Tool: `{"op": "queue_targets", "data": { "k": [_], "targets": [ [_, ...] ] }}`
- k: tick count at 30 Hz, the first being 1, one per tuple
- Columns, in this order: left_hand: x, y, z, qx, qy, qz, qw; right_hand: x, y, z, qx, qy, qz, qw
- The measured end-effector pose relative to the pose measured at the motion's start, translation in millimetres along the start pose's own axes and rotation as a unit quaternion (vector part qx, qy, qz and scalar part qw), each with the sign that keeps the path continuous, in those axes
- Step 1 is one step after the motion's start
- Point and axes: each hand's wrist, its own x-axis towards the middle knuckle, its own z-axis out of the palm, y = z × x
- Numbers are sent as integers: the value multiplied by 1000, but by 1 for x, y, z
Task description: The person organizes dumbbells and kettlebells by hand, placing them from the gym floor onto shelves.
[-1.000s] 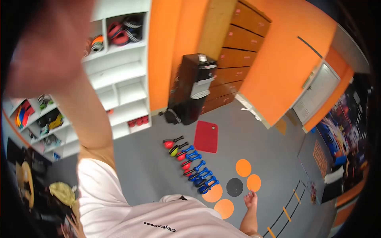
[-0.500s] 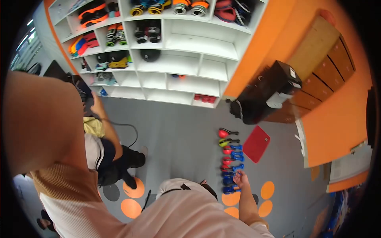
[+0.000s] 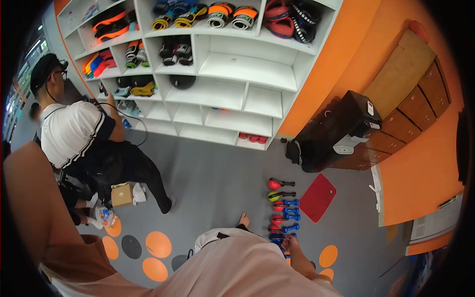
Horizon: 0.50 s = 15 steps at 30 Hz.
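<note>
My right hand [image 3: 290,242] hangs low at my right side, its fingers curled in and nothing showing in them. In this view it overlaps the near end of a row of blue dumbbells [image 3: 292,228] on the floor. Beside the dumbbells, in the same row, lie round red weights with handles [image 3: 275,184] and a yellow-green one [image 3: 274,196]. My left arm [image 3: 32,198] is raised close to the camera at the left, and its hand is out of the picture.
A white shelf unit [image 3: 250,69] with shoes and straps stands ahead. At the left, a person [image 3: 74,131] leans toward it, near a cardboard box [image 3: 121,195]. A red mat [image 3: 318,198] lies right of the weights. Behind it stand a black cabinet [image 3: 336,128] and brown lockers [image 3: 415,106].
My raised left arm has shifted down and left, uncovering the person, who has straightened up beside the shelves. My right hand sits lower and slightly left, and a bare foot now shows.
</note>
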Motion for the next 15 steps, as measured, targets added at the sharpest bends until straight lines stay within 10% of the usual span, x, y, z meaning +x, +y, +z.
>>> {"op": "queue_targets", "data": {
  "k": [12,13,15],
  "targets": [
    [-88,-7,40,129,-140,60,980,78,-39,-23,-53,-38,28,997],
    [-154,3,20,307,-188,-170,917,89,-52,-8,-71,-47,33,996],
    [-277,-12,0,576,-202,-557,563,114,-79,26,-101,-66,38,992]
  ]
}}
